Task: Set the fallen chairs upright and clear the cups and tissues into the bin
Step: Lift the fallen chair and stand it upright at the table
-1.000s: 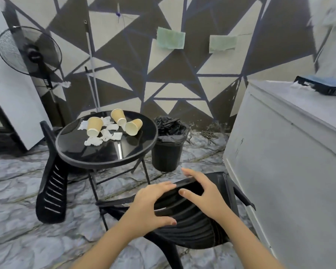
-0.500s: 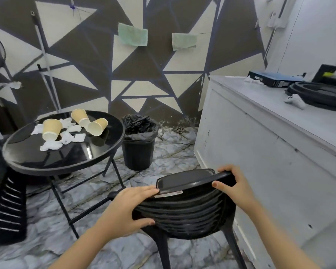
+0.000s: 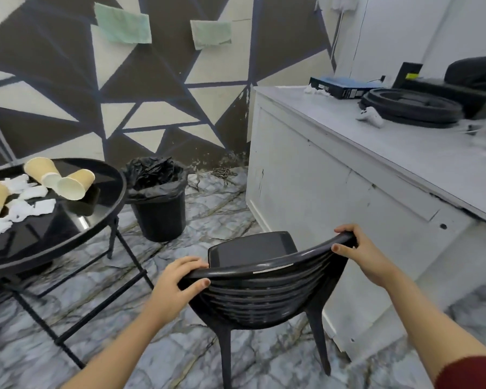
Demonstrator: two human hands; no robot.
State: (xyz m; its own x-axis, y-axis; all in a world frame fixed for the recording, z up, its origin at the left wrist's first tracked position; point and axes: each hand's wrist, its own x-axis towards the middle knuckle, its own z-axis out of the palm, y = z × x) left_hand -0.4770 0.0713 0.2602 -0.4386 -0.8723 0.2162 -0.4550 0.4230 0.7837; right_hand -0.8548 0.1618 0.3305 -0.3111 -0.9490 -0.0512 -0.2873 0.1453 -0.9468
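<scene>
Black plastic chair [image 3: 264, 299] upright on marble-pattern floor [image 3: 180, 355], near centre. Left hand [image 3: 177, 282] and right hand [image 3: 359, 254] on the two ends of its top rail. Round black glass table [image 3: 68, 231] to left carries three tan paper cups [image 3: 73, 184] and crumpled white tissues [image 3: 31, 209]. Black lined bin [image 3: 159, 206] just right of table, behind chair. Long white counter [image 3: 348, 169] along right.

Black chair [image 3: 264, 299], black bin [image 3: 160, 217], tan cups [image 3: 76, 183], white tissues [image 3: 31, 209], triangle-patterned brown-and-cream wall [image 3: 152, 88].
</scene>
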